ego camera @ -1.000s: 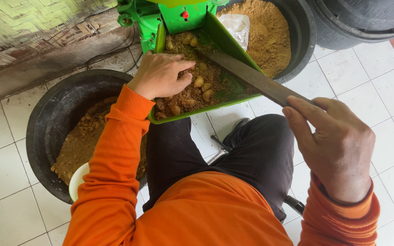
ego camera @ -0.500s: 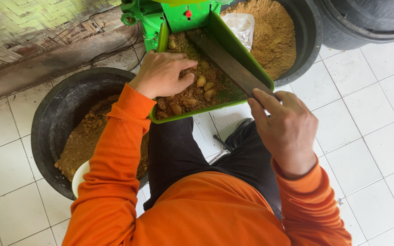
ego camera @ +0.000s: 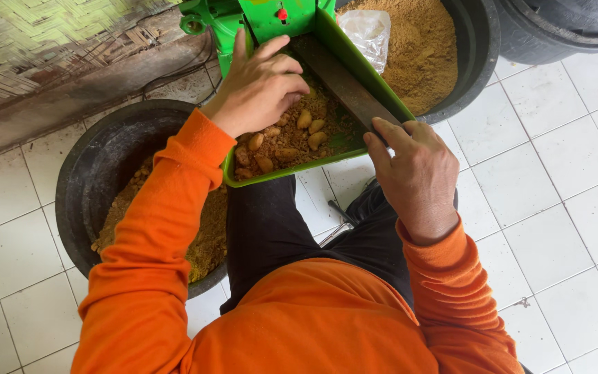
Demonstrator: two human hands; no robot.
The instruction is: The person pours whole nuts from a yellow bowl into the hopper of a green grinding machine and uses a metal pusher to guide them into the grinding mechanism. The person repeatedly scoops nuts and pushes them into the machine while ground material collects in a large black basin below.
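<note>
1. Far left: black tub (ego camera: 88,187) on the white tiled floor (ego camera: 555,208), part-filled with coarse brown clumpy mash (ego camera: 205,235). The orange sleeve (ego camera: 153,249) covers much of it.
2. Left hand (ego camera: 261,86): palm down in the green tray (ego camera: 282,174), fingers loosely curled and pressing on the brown mix with pale tan lumps (ego camera: 292,138). Pinching a lump or just pushing? Cannot tell, the fingertips are buried.
3. Tray slopes away from the lap toward the green machine (ego camera: 271,17) at the top edge. The lumps sit in the tray's near half, just beside the left hand.
4. Right hand (ego camera: 413,173): fingers closed over the near end of a dark flat wooden bar (ego camera: 340,79) that lies along the tray's right wall. The grip looks firm, thumb side hidden.
5. Right: second black tub (ego camera: 479,62) with fine tan powder (ego camera: 417,41) and a clear plastic bag (ego camera: 365,31) on top.
6. Risk: the left fingers are near the machine's mouth and could get caught if they push too deep. The bar could also jam against them.
7. Risk: the tray rests near the lap, so a hard shove could spill mix onto the tiles.
8. Hidden: machine body cut off at the top. Dark object (ego camera: 340,215) between the legs is unclear.
</note>
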